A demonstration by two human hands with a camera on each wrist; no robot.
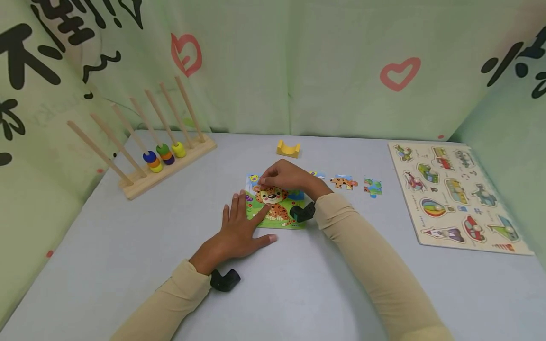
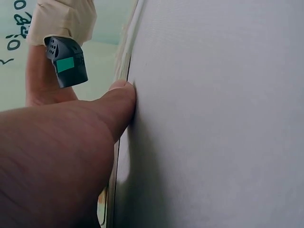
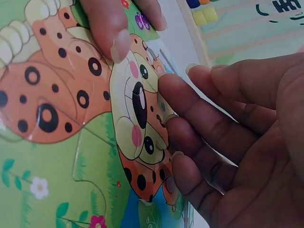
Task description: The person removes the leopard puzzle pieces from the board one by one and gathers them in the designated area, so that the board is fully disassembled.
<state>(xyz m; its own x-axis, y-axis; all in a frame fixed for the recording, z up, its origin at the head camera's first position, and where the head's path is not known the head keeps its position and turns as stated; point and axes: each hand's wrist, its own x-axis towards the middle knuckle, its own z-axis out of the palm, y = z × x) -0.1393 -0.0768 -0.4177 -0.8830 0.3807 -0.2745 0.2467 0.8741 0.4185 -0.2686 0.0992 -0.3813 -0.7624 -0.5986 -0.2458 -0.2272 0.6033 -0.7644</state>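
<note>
On the table lies a jigsaw puzzle (image 1: 279, 213) with a spotted leopard cub on green grass. My left hand (image 1: 239, 232) is spread, its fingertips resting on the puzzle's left side and its thumb on the table below the near edge. My right hand (image 1: 286, 176) bends over the upper part of the puzzle. In the right wrist view, several fingertips (image 3: 171, 88) touch the puzzle near the top of the cub's head. The thumb lies close to the index finger, with no piece visible between them. The top part of the puzzle is partly hidden under this hand.
Loose puzzle pieces lie right of the right hand: a spotted piece (image 1: 343, 182), a green-and-blue piece (image 1: 373, 187) and a partly hidden one (image 1: 317, 174). Behind stands a yellow curved block (image 1: 288, 149). A wooden peg rack (image 1: 170, 170) with beads stands left; a picture board (image 1: 460, 199) lies right.
</note>
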